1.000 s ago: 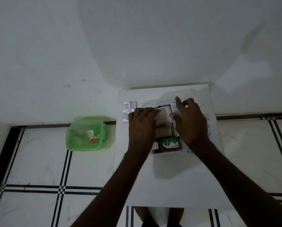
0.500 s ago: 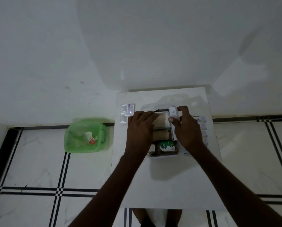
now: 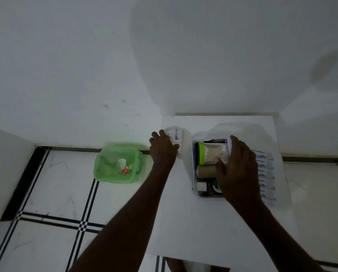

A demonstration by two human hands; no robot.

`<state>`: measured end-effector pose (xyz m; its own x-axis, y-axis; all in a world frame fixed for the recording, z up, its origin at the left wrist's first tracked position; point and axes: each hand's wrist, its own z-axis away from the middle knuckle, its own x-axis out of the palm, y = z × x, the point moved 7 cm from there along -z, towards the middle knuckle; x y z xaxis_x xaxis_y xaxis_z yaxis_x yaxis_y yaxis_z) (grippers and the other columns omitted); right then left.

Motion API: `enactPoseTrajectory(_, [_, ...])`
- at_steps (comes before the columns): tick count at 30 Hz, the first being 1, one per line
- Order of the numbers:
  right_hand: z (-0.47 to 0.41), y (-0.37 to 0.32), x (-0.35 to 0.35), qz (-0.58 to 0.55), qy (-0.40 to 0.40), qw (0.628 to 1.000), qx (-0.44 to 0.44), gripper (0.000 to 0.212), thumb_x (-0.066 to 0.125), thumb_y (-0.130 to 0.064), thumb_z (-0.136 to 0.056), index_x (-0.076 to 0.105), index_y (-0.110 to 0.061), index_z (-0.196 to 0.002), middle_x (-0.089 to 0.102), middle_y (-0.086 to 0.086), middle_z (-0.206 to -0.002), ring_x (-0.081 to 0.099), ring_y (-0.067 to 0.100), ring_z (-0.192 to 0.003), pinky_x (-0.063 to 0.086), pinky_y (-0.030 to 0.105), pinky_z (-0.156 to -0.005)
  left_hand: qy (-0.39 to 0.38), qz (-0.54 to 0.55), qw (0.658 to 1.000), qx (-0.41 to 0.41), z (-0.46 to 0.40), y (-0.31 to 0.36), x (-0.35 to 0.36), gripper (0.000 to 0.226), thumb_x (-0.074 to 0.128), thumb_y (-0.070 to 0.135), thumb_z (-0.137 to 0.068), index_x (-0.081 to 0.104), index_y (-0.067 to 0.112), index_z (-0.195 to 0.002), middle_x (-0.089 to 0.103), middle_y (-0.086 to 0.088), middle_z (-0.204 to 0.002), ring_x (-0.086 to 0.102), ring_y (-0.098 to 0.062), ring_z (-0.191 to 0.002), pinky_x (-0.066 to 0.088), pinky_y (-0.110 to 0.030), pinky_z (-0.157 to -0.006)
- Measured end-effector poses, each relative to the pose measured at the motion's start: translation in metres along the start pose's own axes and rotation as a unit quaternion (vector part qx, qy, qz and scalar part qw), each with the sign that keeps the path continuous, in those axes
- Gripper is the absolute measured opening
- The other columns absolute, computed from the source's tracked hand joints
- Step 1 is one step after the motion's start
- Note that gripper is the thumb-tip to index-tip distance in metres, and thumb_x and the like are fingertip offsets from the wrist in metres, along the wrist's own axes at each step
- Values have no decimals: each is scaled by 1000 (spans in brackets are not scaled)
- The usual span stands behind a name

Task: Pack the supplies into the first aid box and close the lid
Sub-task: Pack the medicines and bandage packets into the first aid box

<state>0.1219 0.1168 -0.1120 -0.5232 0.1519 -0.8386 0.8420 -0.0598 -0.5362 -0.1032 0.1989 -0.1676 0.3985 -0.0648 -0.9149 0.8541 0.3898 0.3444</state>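
The clear first aid box (image 3: 194,169) stands open on the white table (image 3: 203,222). Inside lie a cotton swab tub (image 3: 213,154) with a green cap, a brown roll (image 3: 206,171) and a green-labelled bottle (image 3: 216,188). My right hand (image 3: 237,171) lies over the box's right half, thumb on the swab tub and fingertips at a thin white carton (image 3: 228,141) by the far right wall. My left hand (image 3: 162,149) is left of the box, on white packets (image 3: 177,134), fingers at their left edge and thumb at their right.
A strip of adhesive bandages (image 3: 267,173) lies on the table right of the box. A green plastic tub (image 3: 118,163) with small items sits on the tiled floor to the left. A white wall rises just behind the table.
My left hand has left the box and moved left onto the white packets. My right hand stays on the box contents. The camera has turned left.
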Motion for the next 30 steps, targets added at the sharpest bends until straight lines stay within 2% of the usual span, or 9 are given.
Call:
enactPoseTrajectory(4, [1, -1, 5, 15, -21, 1000, 6, 74, 59, -33, -88, 24, -9, -149, 35, 21, -150, 36, 36, -137, 39, 53, -107, 6, 98, 995, -12, -6, -2, 6, 63, 84, 22, -74, 51, 3, -124, 61, -20, -120, 60, -37, -110, 47, -41, -89])
enactPoseTrajectory(9, [-1, 1, -4, -30, -1, 1000, 3, 67, 47, -37, -90, 28, -9, -148, 40, 14, -149, 39, 29, -136, 38, 45, -109, 35, 250, 967, -36, 5, -2, -26, 24, 78, 25, -82, 75, 10, -100, 78, -7, -90, 71, -23, -83, 49, -27, -74])
enactPoseTrajectory(13, [-1, 13, -20, -67, 42, 996, 32, 56, 36, -41, -96, 37, -11, -143, 52, 13, -138, 48, 27, -125, 40, 36, -100, 80, 374, 924, -11, 44, 14, -74, 11, 76, 29, -85, 75, 19, -90, 72, 7, -74, 63, -7, -66, 48, -20, -61])
enactPoseTrajectory(15, [2, 36, -23, -75, 71, 991, 89, 53, 31, -43, -97, 47, -10, -135, 61, 15, -124, 56, 30, -113, 44, 37, -92, 58, 400, 914, 17, 62, 26, -82, 8, 77, 26, -85, 75, 18, -87, 71, 7, -70, 60, -5, -60, 50, -22, -59])
enactPoseTrajectory(17, [9, 69, -21, -45, 76, 983, 158, 56, 27, -45, -95, 55, -5, -125, 64, 20, -112, 58, 37, -102, 46, 40, -85, -9, 386, 922, 34, 75, 37, -67, 6, 77, 22, -85, 75, 16, -85, 72, 4, -68, 60, -5, -55, 52, -26, -58])
enactPoseTrajectory(20, [24, 113, -9, 92, 24, 965, 245, 52, 53, -40, -89, 53, 4, -117, 57, 28, -113, 53, 44, -104, 46, 51, -84, -93, 312, 945, 40, 98, 47, -31, 14, 80, 25, -80, 76, 14, -87, 76, -2, -73, 72, -20, -64, 62, -41, -68])
enactPoseTrajectory(22, [33, 125, -2, 147, -1, 953, 265, 68, 70, -42, -78, 48, 4, -123, 51, 28, -120, 48, 44, -108, 44, 52, -85, -88, 256, 961, 51, 111, 52, -21, 18, 81, 26, -79, 75, 14, -92, 77, -4, -79, 73, -24, -73, 60, -38, -72])
enactPoseTrajectory(25, [38, 126, 3, 146, 4, 950, 277, 88, 79, -45, -68, 41, 1, -132, 45, 28, -125, 45, 43, -112, 42, 51, -87, -41, 153, 983, 93, 123, 63, -25, 24, 77, 31, -82, 72, 19, -102, 79, -1, -88, 72, -21, -81, 42, -22, -59])
enactPoseTrajectory(30, [30, 131, 4, 83, 9, 948, 309, 95, 87, -29, -62, 36, -3, -138, 39, 25, -130, 41, 44, -115, 43, 52, -90, -10, 63, 990, 125, 131, 66, -24, 30, 73, 43, -84, 64, 26, -106, 77, 2, -92, 71, -24, -85, 45, -30, -65])
